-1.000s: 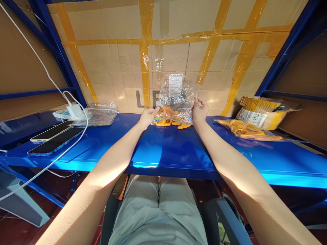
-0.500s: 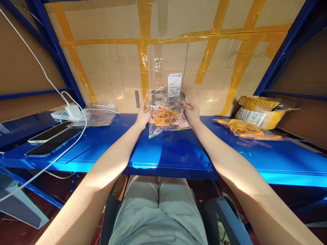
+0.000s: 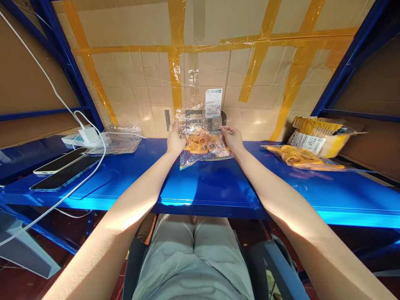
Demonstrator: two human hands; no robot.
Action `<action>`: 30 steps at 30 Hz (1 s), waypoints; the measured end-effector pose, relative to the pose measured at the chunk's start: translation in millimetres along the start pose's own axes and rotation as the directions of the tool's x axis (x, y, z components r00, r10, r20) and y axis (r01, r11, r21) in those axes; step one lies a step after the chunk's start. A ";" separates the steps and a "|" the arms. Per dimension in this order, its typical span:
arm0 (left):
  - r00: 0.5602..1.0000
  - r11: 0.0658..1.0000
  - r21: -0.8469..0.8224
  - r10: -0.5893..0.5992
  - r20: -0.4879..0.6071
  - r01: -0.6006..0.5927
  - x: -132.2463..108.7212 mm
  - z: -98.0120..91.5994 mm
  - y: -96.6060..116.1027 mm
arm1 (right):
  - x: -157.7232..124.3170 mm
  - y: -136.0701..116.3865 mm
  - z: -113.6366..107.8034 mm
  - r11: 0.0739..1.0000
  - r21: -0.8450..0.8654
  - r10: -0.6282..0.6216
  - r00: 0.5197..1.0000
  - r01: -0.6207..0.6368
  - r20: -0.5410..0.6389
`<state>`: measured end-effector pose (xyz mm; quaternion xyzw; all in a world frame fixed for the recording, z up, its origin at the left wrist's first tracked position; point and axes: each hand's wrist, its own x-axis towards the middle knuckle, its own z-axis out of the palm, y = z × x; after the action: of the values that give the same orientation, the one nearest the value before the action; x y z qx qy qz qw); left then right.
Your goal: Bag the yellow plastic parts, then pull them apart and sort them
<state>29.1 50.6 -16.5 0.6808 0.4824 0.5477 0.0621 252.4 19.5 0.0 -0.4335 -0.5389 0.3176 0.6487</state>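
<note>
"What is changing on your side?"

"Through the head camera I am seeing the clear bag (image 3: 203, 156) lying lower toward the near side. One second ago, some orange pieces (image 3: 203, 141) were showing uncovered past its near edge; now the film is covering all the pieces that I am seeing in the middle."

"So are they inside it?"

"I am not able to tell if each one is inside or only underneath. I am judging that bag and pieces are being handled together now, no longer as separate things."

"And the grip?"

"The left hand (image 3: 176, 139) is pinching the film at the left edge, and the right hand (image 3: 233, 141) is pinching it at the right edge. So both are grasping the bag, and neither is grasping a piece directly, as far as I am seeing."

"Where is the bag staying?"

"It is resting at the far middle of the counter (image 3: 218, 183), before the taped cardboard (image 3: 143, 83). Its coloured strip (image 3: 190, 165) is facing the near side. Farther right, a second bag (image 3: 296, 159) with similar orange contents is lying untouched."
</note>
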 end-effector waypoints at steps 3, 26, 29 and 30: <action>0.987 0.983 0.106 0.146 0.070 -0.153 -4.1 -2.7 7.4 | 5.1 3.1 -3.5 1.000 -0.017 0.005 0.994 -0.007 -0.105; 0.830 0.570 0.613 0.272 0.486 -0.547 22.2 -52.8 59.6 | -0.5 -10.5 -6.3 0.981 0.184 0.098 0.972 -0.059 -0.212; 0.902 0.580 0.707 0.129 0.412 -0.405 36.6 -96.6 24.6 | -7.3 -8.4 -0.3 0.994 0.023 0.106 0.991 -0.104 -0.083; 0.928 0.593 0.736 0.058 0.367 -0.328 38.2 -112.3 10.1 | -9.6 -7.0 2.1 0.993 -0.039 0.108 0.994 -0.110 -0.033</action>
<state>-58.0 23.2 60.0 0.7629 0.5796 0.1720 -0.2291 247.8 8.6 2.4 -0.4802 -0.5107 0.3349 0.6297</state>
